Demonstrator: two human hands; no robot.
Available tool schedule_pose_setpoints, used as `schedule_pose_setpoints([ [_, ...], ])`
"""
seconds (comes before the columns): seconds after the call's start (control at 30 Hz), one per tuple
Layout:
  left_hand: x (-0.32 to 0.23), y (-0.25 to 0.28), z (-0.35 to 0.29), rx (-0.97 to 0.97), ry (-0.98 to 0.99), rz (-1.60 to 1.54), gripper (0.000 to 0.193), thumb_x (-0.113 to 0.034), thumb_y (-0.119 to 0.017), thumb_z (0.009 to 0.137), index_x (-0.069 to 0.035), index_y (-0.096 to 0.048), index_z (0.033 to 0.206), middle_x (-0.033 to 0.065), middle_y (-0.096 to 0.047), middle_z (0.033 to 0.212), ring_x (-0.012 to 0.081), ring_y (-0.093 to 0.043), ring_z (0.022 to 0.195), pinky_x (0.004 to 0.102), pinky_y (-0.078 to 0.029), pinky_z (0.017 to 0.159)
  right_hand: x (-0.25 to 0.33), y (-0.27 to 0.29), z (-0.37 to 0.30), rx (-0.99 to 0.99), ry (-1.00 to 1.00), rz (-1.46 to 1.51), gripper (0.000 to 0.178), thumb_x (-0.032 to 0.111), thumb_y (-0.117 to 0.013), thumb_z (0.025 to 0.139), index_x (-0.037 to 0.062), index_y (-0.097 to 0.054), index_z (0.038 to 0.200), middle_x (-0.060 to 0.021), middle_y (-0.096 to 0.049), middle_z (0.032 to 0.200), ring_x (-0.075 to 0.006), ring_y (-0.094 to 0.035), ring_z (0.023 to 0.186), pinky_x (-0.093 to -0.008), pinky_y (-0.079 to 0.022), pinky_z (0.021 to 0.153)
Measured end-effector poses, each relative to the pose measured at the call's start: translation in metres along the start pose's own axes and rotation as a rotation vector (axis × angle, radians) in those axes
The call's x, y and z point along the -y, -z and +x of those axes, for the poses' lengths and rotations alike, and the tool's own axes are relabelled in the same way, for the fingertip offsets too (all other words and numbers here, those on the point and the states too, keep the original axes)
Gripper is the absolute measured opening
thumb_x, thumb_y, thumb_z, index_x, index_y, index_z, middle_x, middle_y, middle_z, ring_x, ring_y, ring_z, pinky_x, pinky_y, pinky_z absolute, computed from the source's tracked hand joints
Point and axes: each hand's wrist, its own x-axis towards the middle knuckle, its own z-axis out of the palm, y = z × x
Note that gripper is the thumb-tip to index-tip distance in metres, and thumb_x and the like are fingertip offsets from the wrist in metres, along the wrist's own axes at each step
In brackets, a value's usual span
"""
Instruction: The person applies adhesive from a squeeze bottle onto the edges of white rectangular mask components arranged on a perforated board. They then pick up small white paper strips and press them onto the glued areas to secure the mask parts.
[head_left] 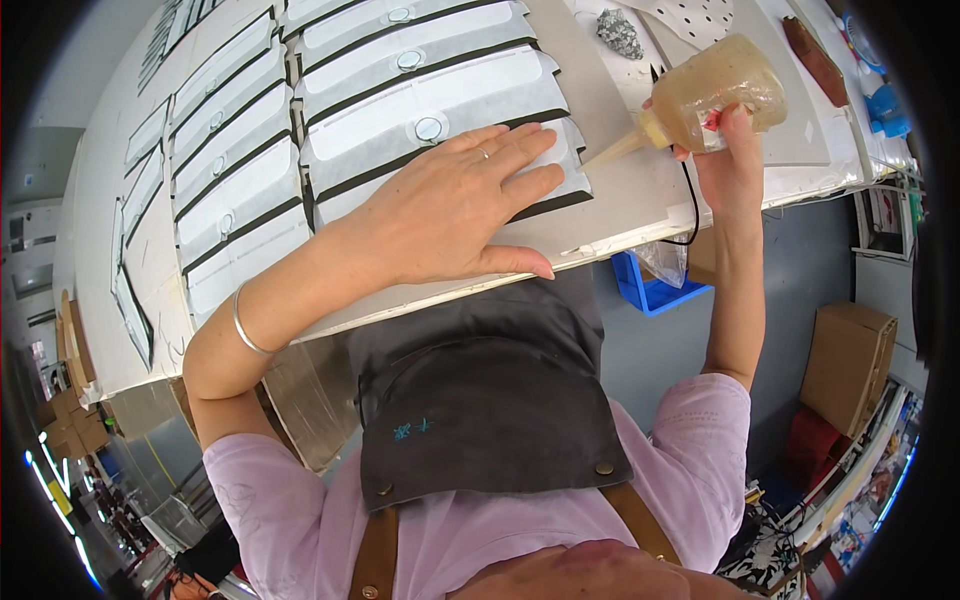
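My left hand (430, 205) lies flat with its fingers stretched out over the nearest white panel (350, 200), which has black edge strips. Several similar panels stretch away behind it, each with a small round disc (428, 129) near its middle. My right hand (738, 165) grips a translucent squeeze bottle (725, 75) with yellowish contents. The bottle is tipped on its side, and its long tapered nozzle (612, 152) points left at the right end of the panels. Whether the tip touches them, I cannot tell.
More panels (235, 205) fill the table's left side. A grey crumpled lump (620, 34), dotted material (692, 15) and a reddish-brown piece (814, 62) lie at the far right. A black cord (693, 205) hangs over the front edge, above a blue bin (655, 295). A cardboard box (848, 365) stands lower right.
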Motion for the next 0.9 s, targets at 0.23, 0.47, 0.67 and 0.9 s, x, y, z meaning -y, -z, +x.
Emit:
schedule_pose_setpoints([
  [0.23, 0.000, -0.001, -0.001, 0.005, 0.004, -0.006, 0.077, -0.060, -0.067, 0.088, 0.001, -0.053, 0.133, 0.0257, -0.044, 0.151, 0.0444, -0.050, 0.132, 0.0499, -0.038, 0.116, 0.000, -0.005, 0.002, -0.007, 0.015, -0.045, 0.047, 0.036, -0.064, 0.101, 0.0006, -0.054, 0.131, -0.0116, -0.067, 0.113, -0.0197, -0.069, 0.096, -0.0339, -0.058, 0.063],
  [0.47, 0.001, -0.002, -0.001, 0.001, 0.002, -0.019, 0.078, -0.061, -0.067, 0.087, 0.001, -0.053, 0.133, 0.0257, -0.045, 0.151, 0.0447, -0.050, 0.132, 0.0503, -0.039, 0.115, -0.003, 0.007, 0.036, 0.007, 0.308, -0.025, 0.050, 0.042, -0.061, 0.103, 0.0036, -0.056, 0.134, -0.0109, -0.069, 0.120, -0.0280, -0.070, 0.108, -0.0328, -0.056, 0.071],
  [0.67, 0.003, 0.000, 0.000, -0.007, 0.000, -0.066, 0.073, -0.057, -0.068, 0.088, 0.000, -0.054, 0.132, 0.0248, -0.047, 0.149, 0.0435, -0.051, 0.131, 0.0507, -0.039, 0.115, 0.043, -0.018, 0.065, -0.290, 0.447, 0.195, 0.038, 0.041, -0.059, 0.105, 0.0108, -0.062, 0.127, -0.0078, -0.070, 0.118, -0.0181, -0.071, 0.102, -0.0266, -0.062, 0.069],
  [0.9, 0.014, 0.022, 0.009, -0.094, 0.054, 0.022, 0.066, -0.051, -0.068, 0.092, -0.001, -0.057, 0.132, 0.0187, -0.053, 0.144, 0.0409, -0.052, 0.130, 0.0495, -0.041, 0.112, 0.001, 0.015, 0.068, -0.078, 0.152, 0.077, 0.037, 0.033, -0.057, 0.106, 0.0040, -0.061, 0.129, -0.0063, -0.070, 0.118, -0.0203, -0.072, 0.102, -0.0347, -0.063, 0.078],
])
